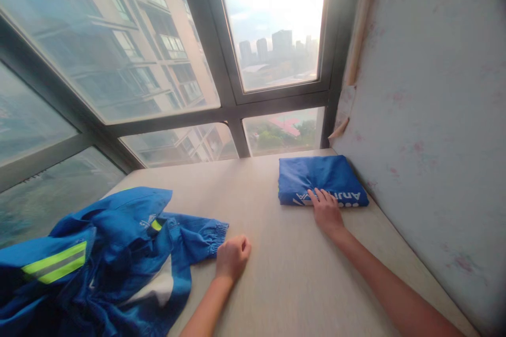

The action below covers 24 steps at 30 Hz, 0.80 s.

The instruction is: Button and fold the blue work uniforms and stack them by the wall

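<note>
My right hand [327, 213] lies on the front edge of a folded blue garment [316, 171], its fingers stretched out flat across white lettering. The folded bundle is a neat rectangle at the back right of the table. My left hand [233, 258] is closed in a fist on the tabletop, with nothing visible in it. Right beside that fist is the gathered cuff of a blue jacket [114, 253]; whether they touch I cannot tell. The jacket lies crumpled at the left, with yellow-green and grey reflective strips and a white patch showing.
The pale tabletop [269, 274] reaches to grey-framed windows [276, 100] at the back and left. Along the right side stands a flower-patterned papered wall [427, 116], its paper peeling near the window corner. Buildings show outside.
</note>
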Each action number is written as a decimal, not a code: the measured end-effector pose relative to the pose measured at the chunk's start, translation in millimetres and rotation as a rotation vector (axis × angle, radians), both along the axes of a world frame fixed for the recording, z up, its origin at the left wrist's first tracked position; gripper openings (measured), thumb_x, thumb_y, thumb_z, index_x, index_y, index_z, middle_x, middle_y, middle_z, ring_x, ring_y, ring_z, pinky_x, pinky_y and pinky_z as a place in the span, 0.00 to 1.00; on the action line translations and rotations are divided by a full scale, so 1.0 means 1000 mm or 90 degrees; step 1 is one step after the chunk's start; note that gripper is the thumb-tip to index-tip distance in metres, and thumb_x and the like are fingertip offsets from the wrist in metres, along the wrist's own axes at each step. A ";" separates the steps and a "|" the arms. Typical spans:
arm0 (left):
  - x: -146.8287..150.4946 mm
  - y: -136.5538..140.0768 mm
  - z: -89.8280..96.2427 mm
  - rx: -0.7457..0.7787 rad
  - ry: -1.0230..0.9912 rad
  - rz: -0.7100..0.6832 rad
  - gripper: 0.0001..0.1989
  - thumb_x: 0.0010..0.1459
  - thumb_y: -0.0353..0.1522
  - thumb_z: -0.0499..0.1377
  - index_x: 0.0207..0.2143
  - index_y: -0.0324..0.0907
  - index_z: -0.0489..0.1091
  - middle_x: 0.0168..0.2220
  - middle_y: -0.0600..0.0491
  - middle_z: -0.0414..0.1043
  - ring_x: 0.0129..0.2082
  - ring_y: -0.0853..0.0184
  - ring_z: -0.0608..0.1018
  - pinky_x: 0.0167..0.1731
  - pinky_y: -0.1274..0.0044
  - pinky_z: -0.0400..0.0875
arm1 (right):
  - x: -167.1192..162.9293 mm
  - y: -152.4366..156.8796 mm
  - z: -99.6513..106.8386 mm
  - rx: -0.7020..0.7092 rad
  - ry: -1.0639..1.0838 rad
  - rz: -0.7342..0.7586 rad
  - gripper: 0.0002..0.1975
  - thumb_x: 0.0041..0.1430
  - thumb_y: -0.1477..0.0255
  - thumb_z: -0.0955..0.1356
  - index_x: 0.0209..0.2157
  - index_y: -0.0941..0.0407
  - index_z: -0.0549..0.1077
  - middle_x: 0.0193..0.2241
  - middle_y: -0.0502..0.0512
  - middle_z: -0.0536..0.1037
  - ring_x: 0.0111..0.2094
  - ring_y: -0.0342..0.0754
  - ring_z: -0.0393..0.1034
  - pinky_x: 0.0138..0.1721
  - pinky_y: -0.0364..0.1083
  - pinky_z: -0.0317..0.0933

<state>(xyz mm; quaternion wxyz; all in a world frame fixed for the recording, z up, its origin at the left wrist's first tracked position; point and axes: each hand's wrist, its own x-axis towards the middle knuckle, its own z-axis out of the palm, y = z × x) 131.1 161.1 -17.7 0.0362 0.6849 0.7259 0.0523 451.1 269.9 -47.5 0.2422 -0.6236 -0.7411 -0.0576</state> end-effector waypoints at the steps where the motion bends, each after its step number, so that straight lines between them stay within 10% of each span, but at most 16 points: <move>1: 0.000 0.000 0.000 0.002 0.000 0.002 0.16 0.63 0.35 0.48 0.25 0.43 0.68 0.27 0.53 0.75 0.27 0.68 0.72 0.27 0.74 0.46 | -0.002 -0.014 0.000 -0.004 -0.014 0.016 0.24 0.62 0.80 0.63 0.58 0.53 0.68 0.58 0.61 0.69 0.57 0.57 0.62 0.57 0.57 0.55; 13: 0.001 -0.001 0.004 -0.015 0.007 0.006 0.16 0.64 0.36 0.48 0.27 0.44 0.70 0.31 0.52 0.77 0.30 0.66 0.75 0.26 0.75 0.47 | -0.047 -0.210 0.018 -0.121 0.054 0.236 0.27 0.52 0.76 0.71 0.55 0.52 0.70 0.51 0.55 0.75 0.48 0.56 0.67 0.49 0.52 0.59; 19: 0.001 -0.003 0.005 -0.023 0.007 0.006 0.15 0.64 0.36 0.47 0.31 0.45 0.71 0.34 0.52 0.77 0.32 0.66 0.76 0.27 0.76 0.52 | -0.047 -0.226 0.060 -0.302 0.065 0.370 0.14 0.53 0.68 0.72 0.43 0.50 0.74 0.45 0.51 0.76 0.45 0.53 0.68 0.48 0.50 0.61; 24: 0.001 -0.003 0.004 -0.021 0.012 0.009 0.16 0.65 0.36 0.46 0.31 0.45 0.71 0.35 0.51 0.78 0.33 0.65 0.77 0.27 0.76 0.53 | -0.029 -0.213 0.080 -0.286 0.072 0.381 0.27 0.55 0.67 0.70 0.57 0.48 0.67 0.63 0.54 0.63 0.62 0.58 0.54 0.62 0.56 0.48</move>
